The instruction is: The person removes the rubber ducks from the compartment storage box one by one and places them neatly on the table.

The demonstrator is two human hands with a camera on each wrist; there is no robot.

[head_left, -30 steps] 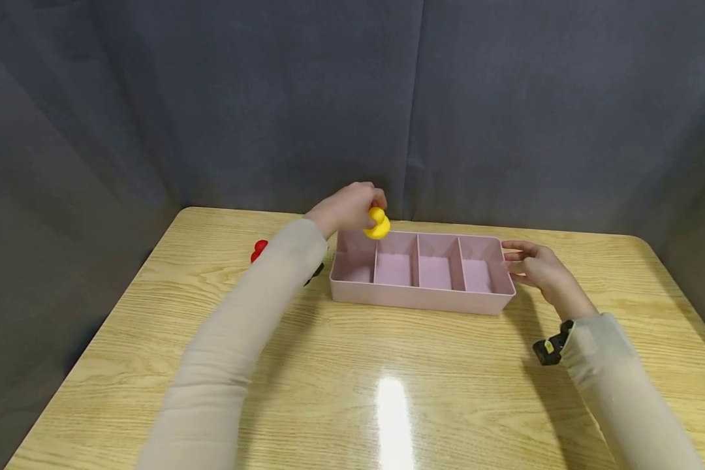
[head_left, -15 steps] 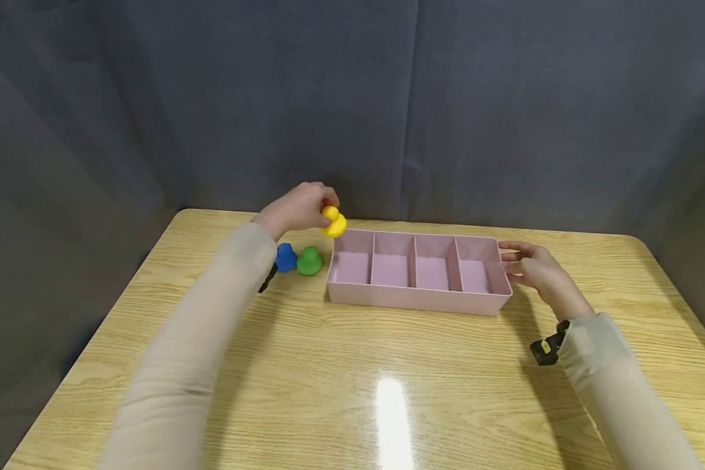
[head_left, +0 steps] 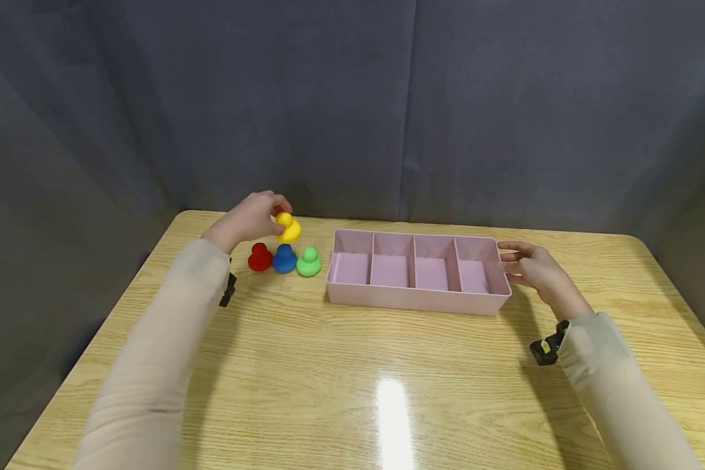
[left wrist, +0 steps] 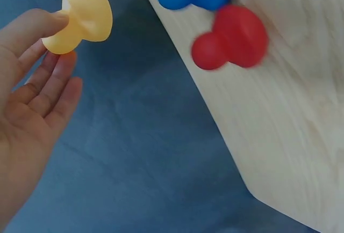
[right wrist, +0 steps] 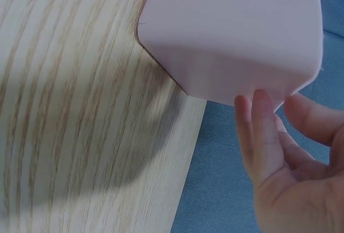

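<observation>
My left hand (head_left: 248,220) pinches the yellow duck (head_left: 288,228) between thumb and fingertip, the other fingers loose, and holds it in the air just above and behind the row of three ducks near the far left corner of the surface (head_left: 352,365). In the left wrist view the yellow duck (left wrist: 80,15) hangs by its head end from my fingertips (left wrist: 40,23), clear of the wood. Below it the red duck (head_left: 260,258), blue duck (head_left: 284,259) and green duck (head_left: 309,262) stand side by side, the green one just beside the left end of the pink tray (head_left: 417,301). All four compartments of the tray show nothing inside. My right hand (head_left: 531,267) lies with relaxed, fairly straight fingers against the tray's right end wall, steadying it; the right wrist view shows fingers (right wrist: 263,131) touching the corner of the pink tray (right wrist: 231,34). I judge the step in hand is setting the yellow duck down by the others; the next move calls for lowering it onto bare wood without knocking the row
</observation>
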